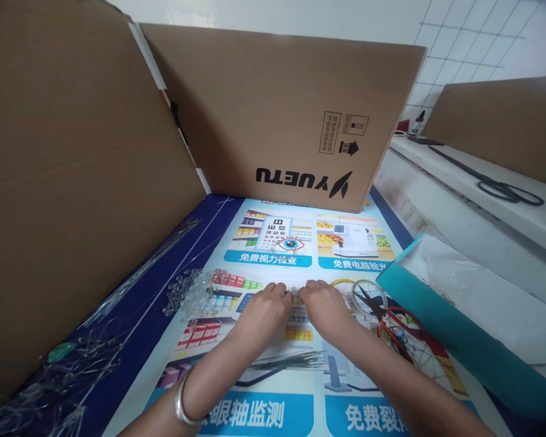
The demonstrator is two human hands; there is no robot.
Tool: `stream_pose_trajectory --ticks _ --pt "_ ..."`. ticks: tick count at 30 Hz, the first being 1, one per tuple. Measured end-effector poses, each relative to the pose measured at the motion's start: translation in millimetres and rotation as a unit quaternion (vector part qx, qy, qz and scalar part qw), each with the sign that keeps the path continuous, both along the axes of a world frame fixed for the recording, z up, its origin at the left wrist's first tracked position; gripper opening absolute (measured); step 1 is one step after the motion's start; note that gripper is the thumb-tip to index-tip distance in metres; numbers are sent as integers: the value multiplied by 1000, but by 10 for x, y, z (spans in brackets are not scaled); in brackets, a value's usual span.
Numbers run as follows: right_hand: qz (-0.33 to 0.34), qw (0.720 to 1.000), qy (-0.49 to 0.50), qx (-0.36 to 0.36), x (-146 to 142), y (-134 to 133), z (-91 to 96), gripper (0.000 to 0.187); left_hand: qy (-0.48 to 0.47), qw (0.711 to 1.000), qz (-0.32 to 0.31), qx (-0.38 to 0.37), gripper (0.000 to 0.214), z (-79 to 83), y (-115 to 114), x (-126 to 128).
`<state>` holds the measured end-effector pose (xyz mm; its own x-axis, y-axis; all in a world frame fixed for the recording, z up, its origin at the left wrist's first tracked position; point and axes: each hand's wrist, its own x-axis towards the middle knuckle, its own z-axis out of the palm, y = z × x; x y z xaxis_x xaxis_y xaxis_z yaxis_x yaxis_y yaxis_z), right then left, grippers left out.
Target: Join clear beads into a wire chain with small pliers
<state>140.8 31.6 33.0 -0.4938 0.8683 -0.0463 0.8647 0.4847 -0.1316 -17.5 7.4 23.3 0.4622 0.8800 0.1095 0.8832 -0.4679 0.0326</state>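
My left hand [269, 308] and my right hand [326, 306] are close together over the printed sheet, both with fingers pinched. A small clear piece [295, 292] shows between the fingertips, too small to name. To the left of my left hand lies a heap of clear beads [188, 292]. Nearer me, a bundle of thin wires [295, 360] rests on the sheet, partly behind my left forearm. Beside my right hand are a roll of clear tape [369, 296] and scissors [394, 325] with red handles and parted blades.
Cardboard panels stand at the left [73, 158] and the back [273, 109]. A long teal box [455, 340] lies at the right. Along the left edge are long thin wires [141, 267] and tangled clear strands [68, 370]. A dark looped object [505, 188] lies on the white ledge [473, 182].
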Motion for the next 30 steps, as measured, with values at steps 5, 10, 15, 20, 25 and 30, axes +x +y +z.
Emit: stream_pose_trajectory --ticks 5,10,15,20,25,30 --pt "-33 993 108 -26 22 14 -92 21 -51 998 41 -3 12 -28 17 -74" --pt "-62 963 254 -67 55 17 -134 16 -181 982 51 -10 19 -118 57 -150" --pt "-107 905 392 -129 65 18 -252 13 -327 942 57 -40 19 -143 90 -174" --pt "-136 828 506 -203 38 22 -306 15 -440 880 128 -127 14 -140 115 -152" --pt "-154 753 587 -254 -4 -7 -266 21 -570 774 177 -214 14 -188 132 -110" --pt "-161 707 634 -271 -41 -51 -269 24 -632 708 169 -265 14 -191 111 -60"
